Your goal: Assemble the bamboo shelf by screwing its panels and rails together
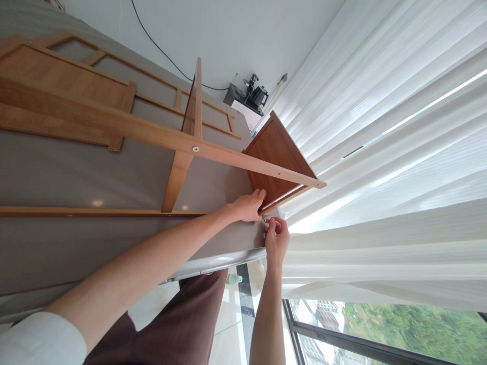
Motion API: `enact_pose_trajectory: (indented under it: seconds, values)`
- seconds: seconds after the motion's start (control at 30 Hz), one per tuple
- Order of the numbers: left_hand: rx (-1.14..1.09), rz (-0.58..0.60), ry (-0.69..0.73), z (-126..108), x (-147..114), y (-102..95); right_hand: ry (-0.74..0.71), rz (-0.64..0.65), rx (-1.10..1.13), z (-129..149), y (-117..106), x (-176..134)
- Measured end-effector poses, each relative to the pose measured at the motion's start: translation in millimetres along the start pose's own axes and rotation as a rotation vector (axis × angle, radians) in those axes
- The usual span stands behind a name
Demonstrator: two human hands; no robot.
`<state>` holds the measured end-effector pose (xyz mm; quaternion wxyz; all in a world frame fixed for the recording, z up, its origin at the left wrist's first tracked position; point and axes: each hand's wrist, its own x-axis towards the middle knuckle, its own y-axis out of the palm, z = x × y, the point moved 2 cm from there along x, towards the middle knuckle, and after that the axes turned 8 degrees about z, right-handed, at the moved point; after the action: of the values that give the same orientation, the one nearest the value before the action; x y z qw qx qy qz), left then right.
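A wooden shelf frame lies across a grey-covered surface, with a long upper rail (236, 158), a lower rail (110, 211) and an upright end panel (276, 152). My left hand (249, 205) is closed around the near lower corner, where the end panel meets the lower rail; its grip is partly hidden. Just beyond that corner my right hand (277, 235) pinches with thumb and fingers. A small thin piece shows at its fingertips by the joint, too small to name. Mid-frame stands another wooden crosspiece (198, 96), and a round metal fastener (195, 149) sits in the upper rail.
Other wooden panels (76, 68) and a ladder-like frame (178, 99) lie behind on the grey surface (148, 177). A black kettle (259, 95) stands on a small cabinet at the back. White curtains (380, 152) hang close on the right. A bottle (234, 279) is on the floor below.
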<state>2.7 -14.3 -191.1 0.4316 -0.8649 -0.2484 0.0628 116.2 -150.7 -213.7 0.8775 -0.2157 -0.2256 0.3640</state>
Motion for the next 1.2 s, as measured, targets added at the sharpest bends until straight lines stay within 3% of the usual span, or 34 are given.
enact_pose_trajectory:
  seconds: [0.37,0.8,1.03,1.2]
  values:
    - [-0.010,-0.009,0.018,0.9,0.6,0.8,-0.098,-0.107,-0.184,6.8,6.0,-16.8]
    - [-0.003,-0.018,0.026,0.5,0.2,0.8,-0.182,-0.058,-0.258,9.6,7.7,-20.3]
    - [-0.005,-0.025,0.025,1.1,1.3,1.6,-0.043,-0.074,-0.164,6.4,5.7,-11.9]
    - [-0.001,-0.011,0.017,1.2,1.2,0.9,0.085,-0.018,-0.055,2.1,2.2,-0.2]
